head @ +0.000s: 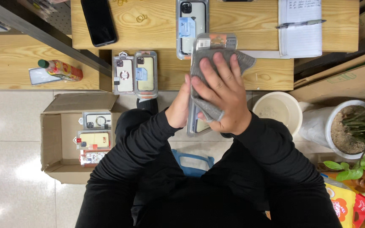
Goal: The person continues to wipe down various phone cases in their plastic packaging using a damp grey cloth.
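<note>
Right now my right hand (222, 95) lies flat over a grey cloth (210, 80), fingers spread, pressing it against a clear phone-case package (199, 84). My left hand (179, 110) clasps the package's left edge from behind, thumb side toward me. The package is held above my lap, just in front of the tabletop (267, 74) edge; its long axis runs away from me, hang-tab end pointing toward the tabletop, the near end down by my wrists.

Beyond it, another packaged case (192, 25) lies flat, and a pair of them (135, 71) rests to the left near the tabletop's front edge. A black phone (99, 21) and a notebook with a pen (300, 27) lie farther back.

On the floor to my left, an open cardboard box (58, 139) holds several more packaged cases (93, 139). To my right stand a pale bucket (277, 110) and a white plant pot (351, 126).
</note>
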